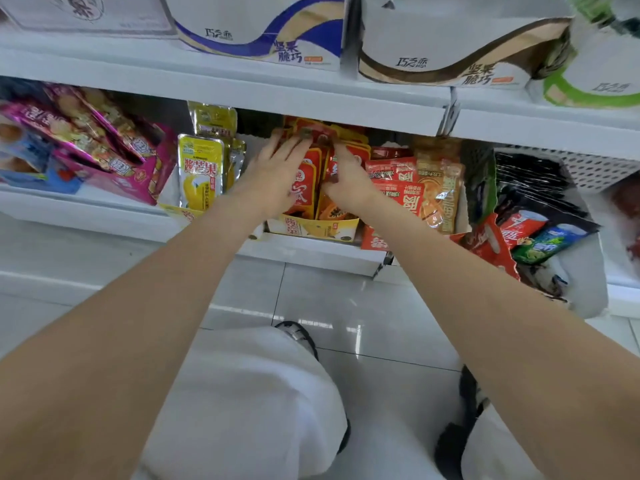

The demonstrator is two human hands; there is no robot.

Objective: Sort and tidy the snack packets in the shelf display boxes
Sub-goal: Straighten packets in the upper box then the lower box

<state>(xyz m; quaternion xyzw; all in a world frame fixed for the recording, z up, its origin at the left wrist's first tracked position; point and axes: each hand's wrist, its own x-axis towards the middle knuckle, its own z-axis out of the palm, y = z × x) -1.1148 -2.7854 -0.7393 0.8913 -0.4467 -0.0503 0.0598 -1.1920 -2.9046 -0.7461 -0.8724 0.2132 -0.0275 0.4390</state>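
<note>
Several orange-red snack packets [306, 183] stand upright in a yellow display box [313, 228] on the middle shelf. My left hand [273, 174] lies on the left side of that stack, fingers fairly straight and spread towards the back. My right hand [346, 174] is against the right side of the stack, its fingers curled round the top edges of the packets. To the left, yellow mango packets [200, 169] stand in another box. To the right sit red packets [398, 181] and orange packets [440, 188].
A pink box [138, 188] of purple packets tilts at the left. A white basket [588, 271] with dark, red and green packets hangs at the right. White cartons [263, 32] fill the upper shelf. The shelf edge [311, 251] lies just below the boxes, tiled floor underneath.
</note>
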